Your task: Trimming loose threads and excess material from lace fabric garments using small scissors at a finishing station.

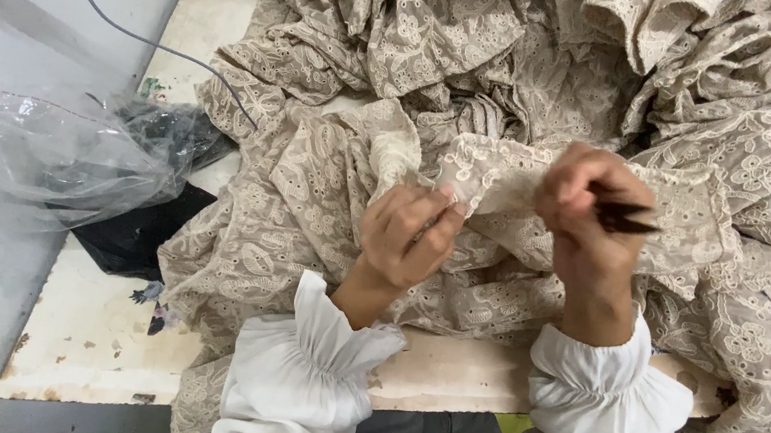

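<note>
Illumination is bright, soft and even, apparently from overhead. Shadows are faint, deepening only in the folds of the lace fabric (483, 80). The clear plastic bag (47, 147) shows mild glare. The right hand (590, 209) is motion-blurred; the left hand (406, 234) is sharper. Wide-angle distortion bends the table edge (89, 356).

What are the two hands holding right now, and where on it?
Left hand pinches the beige embroidered fabric at a folded edge; right hand grips a small dark tool by its handle.
</note>
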